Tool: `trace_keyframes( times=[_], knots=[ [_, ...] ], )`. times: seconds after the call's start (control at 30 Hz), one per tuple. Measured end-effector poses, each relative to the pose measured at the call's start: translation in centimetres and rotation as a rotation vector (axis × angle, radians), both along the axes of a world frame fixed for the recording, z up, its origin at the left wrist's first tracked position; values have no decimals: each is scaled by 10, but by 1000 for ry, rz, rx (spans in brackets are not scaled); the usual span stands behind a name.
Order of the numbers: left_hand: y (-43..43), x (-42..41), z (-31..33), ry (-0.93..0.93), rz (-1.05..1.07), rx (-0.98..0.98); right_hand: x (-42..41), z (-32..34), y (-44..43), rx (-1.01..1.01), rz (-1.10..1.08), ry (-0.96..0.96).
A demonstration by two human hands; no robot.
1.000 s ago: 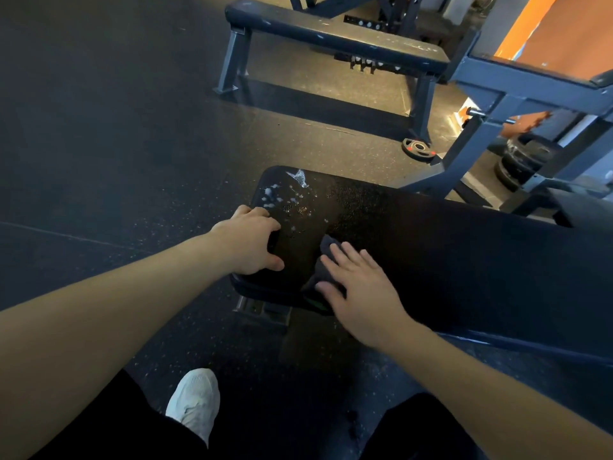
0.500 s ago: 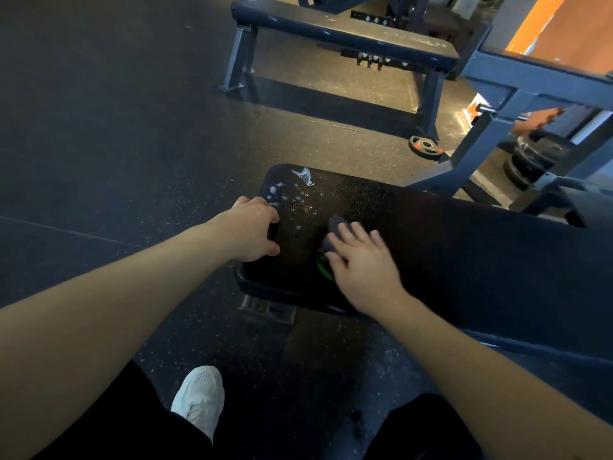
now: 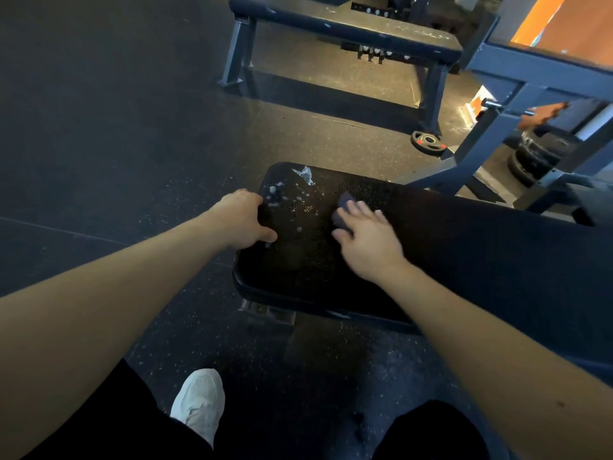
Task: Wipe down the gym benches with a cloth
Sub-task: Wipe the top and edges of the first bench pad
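Hands: left hand point(image 3: 243, 220) grips bench point(image 3: 481, 260) edge; right hand point(image 3: 368, 240), fingers flat, presses cloth point(image 3: 343, 209). Risk: stroke may miss white spots point(image 3: 303, 175), leaving residue.

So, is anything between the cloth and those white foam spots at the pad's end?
Nothing visible: bare bench pad separates the cloth, under the right hand, from the foam spots. The left hand holds the pad's edge beside the leftmost spots, off that path.
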State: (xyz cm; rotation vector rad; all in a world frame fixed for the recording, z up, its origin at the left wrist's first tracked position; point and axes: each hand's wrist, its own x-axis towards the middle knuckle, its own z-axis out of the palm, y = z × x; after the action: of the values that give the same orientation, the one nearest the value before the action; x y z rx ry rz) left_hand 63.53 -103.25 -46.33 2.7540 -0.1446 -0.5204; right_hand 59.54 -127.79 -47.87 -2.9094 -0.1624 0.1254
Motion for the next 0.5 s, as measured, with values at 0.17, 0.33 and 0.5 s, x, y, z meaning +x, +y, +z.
trace_keyframes(
  times=[0.17, 0.33, 0.5],
  knots=[
    [3, 1, -5, 15, 18, -32, 36, 1, -21, -119, -167, 28],
    [3, 1, -2, 5, -5, -35, 49, -7, 51, -95, 61, -55],
    [3, 0, -2, 22, -17, -55, 60, 2, 2, -6, 117, 52]
  ],
)
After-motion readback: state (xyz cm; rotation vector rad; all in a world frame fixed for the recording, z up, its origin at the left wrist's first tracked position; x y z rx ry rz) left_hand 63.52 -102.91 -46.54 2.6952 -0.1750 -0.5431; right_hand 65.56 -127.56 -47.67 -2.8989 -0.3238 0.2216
